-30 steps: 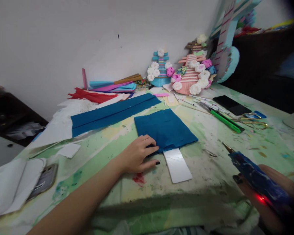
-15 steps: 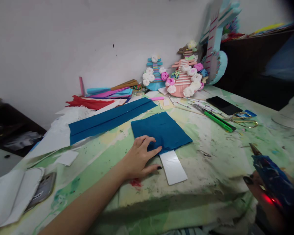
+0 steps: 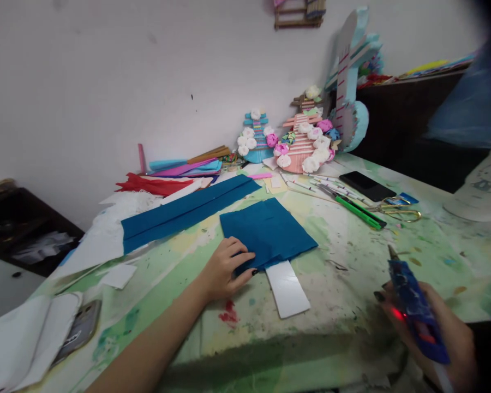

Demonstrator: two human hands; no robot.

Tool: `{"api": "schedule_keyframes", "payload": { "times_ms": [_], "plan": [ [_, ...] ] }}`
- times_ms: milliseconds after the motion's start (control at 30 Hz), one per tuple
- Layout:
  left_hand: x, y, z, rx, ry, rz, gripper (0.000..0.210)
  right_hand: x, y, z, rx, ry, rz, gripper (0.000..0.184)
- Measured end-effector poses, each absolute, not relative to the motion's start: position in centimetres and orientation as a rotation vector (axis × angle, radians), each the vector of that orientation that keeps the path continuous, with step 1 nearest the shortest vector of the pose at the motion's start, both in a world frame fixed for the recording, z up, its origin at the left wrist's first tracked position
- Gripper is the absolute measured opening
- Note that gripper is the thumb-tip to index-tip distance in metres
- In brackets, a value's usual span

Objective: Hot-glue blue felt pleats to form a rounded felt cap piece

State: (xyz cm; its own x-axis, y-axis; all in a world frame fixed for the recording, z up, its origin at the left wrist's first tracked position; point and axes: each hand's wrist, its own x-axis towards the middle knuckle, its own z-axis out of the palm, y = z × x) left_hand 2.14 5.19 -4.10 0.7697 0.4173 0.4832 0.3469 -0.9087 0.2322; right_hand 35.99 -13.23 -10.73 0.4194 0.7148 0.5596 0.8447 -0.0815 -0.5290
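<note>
My left hand (image 3: 227,270) lies on the near left edge of a dark blue paper or cloth square (image 3: 270,229), its fingers and thumb apart and pressing down lightly. A glossy white strip (image 3: 288,292) sticks out from beneath the square's near edge. At the right, my right hand (image 3: 445,327) is wrapped round a blue hot glue gun (image 3: 411,303). The gun's nozzle points up and away over the table, apart from the square, and a red light glows on its side. A long folded dark blue piece (image 3: 192,213) lies behind my left hand.
A green cutter knife (image 3: 360,212), gold-handled scissors (image 3: 399,208) and a black phone (image 3: 367,186) lie back right. Flower-trimmed decorations (image 3: 303,142) stand against the wall. Coloured paper (image 3: 184,166) is piled back left. Another phone (image 3: 79,327) sits partly under white sheets at left.
My right hand has brought the glue gun left and further into view. My left hand has slid slightly left on the blue square. The view has tilted up a little.
</note>
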Motion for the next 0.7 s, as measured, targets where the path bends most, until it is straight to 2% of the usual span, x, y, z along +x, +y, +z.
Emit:
{"api": "schedule_keyframes", "payload": {
  "times_ms": [133,400,533,700],
  "plan": [
    [2.2,5.6,-4.5,2.59,0.648,0.959,0.023,35.5,-11.8,-11.9,-1.705,-1.49,-0.249,0.032],
    [0.3,8.7,-5.6,1.894,1.349,1.32,0.033,35.0,-10.6,-13.6,-1.535,-1.455,-0.49,0.028],
    [-0.2,9.4,-6.5,1.687,1.514,1.338,0.034,35.0,-10.6,-13.1,-1.506,-1.532,-0.545,0.029],
    [0.5,7.7,-6.7,1.67,1.507,1.259,0.021,35.7,-11.0,-12.7,-1.501,-1.606,-0.5,0.032]
  ]
}}
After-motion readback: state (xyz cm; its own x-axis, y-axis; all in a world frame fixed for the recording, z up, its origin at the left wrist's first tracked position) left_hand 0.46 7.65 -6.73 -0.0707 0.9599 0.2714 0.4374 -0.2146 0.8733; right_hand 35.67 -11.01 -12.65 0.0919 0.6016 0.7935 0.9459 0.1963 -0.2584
